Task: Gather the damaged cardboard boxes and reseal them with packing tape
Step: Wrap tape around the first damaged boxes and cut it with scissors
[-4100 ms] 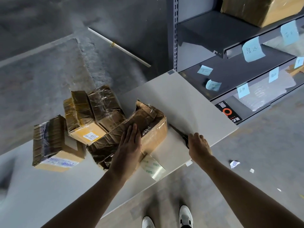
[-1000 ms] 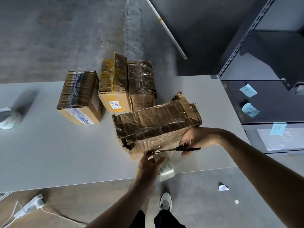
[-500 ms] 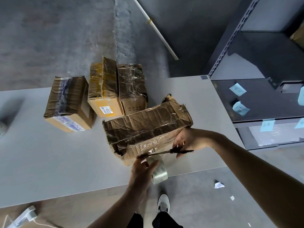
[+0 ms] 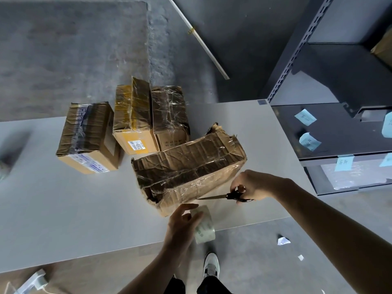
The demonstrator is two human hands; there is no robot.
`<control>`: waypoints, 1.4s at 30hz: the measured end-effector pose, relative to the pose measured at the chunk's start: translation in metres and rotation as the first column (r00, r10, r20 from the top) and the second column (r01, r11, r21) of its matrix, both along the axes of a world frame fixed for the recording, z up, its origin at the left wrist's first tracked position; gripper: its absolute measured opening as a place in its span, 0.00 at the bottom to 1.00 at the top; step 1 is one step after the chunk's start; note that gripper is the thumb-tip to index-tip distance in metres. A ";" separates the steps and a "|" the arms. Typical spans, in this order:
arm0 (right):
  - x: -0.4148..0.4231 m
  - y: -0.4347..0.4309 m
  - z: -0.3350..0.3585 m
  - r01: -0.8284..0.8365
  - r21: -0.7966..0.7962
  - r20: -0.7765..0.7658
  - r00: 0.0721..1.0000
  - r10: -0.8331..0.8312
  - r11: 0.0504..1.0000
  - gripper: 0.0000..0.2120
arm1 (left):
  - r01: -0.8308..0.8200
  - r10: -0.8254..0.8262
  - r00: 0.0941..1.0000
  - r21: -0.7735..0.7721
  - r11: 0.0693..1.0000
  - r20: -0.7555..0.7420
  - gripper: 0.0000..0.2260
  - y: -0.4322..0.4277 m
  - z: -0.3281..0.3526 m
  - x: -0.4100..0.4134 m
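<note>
Half-hidden, tape roll (image 4: 206, 230) behind left hand (image 4: 180, 227).

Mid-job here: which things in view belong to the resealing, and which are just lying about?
Job: crushed box; tape roll in left hand; scissors in right hand; box at left, yellow-label box and box beside it, all taped over.
Lying about: paper scrap on floor; white rod; blue notes on shelf; power strip.

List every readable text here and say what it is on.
"4932": yellow label on the middle box.
Too blurred to read: white label on the left box, print on the rear-right box, blue notes, tape roll print.
</note>
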State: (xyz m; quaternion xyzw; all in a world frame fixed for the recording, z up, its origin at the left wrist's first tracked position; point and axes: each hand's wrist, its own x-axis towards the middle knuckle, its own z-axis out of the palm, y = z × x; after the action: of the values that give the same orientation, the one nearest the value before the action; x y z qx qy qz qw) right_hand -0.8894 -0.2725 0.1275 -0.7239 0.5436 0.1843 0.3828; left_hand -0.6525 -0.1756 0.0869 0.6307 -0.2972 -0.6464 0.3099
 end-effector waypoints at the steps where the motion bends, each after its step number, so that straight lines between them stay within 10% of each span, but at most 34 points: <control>1: -0.010 0.008 -0.003 0.017 -0.035 -0.005 1.000 -0.017 0.999 0.12 | 0.014 -0.014 1.000 -0.012 1.000 0.010 0.05 0.001 0.002 -0.003; 20: -0.033 0.079 -0.061 0.282 -0.416 0.204 0.955 -0.214 0.865 0.08 | 0.151 -0.125 0.974 -0.128 0.980 0.188 0.05 -0.015 0.014 -0.037; 31: -0.004 0.112 -0.021 0.777 0.327 0.684 0.199 -0.702 0.538 0.10 | 0.249 -0.227 0.961 -0.143 0.958 0.157 0.05 -0.029 0.033 -0.080; 42: -0.008 0.132 0.003 0.853 0.171 0.783 0.185 -0.593 0.493 0.20 | 0.510 -0.395 0.856 -0.417 0.753 0.335 0.03 -0.051 0.071 -0.099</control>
State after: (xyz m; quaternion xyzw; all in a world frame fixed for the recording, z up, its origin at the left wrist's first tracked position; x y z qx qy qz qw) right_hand -0.8976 -0.1408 0.1305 -0.4221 0.6241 -0.4333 0.4945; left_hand -0.7513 -0.2271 0.1581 0.5084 -0.6290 -0.5290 0.2570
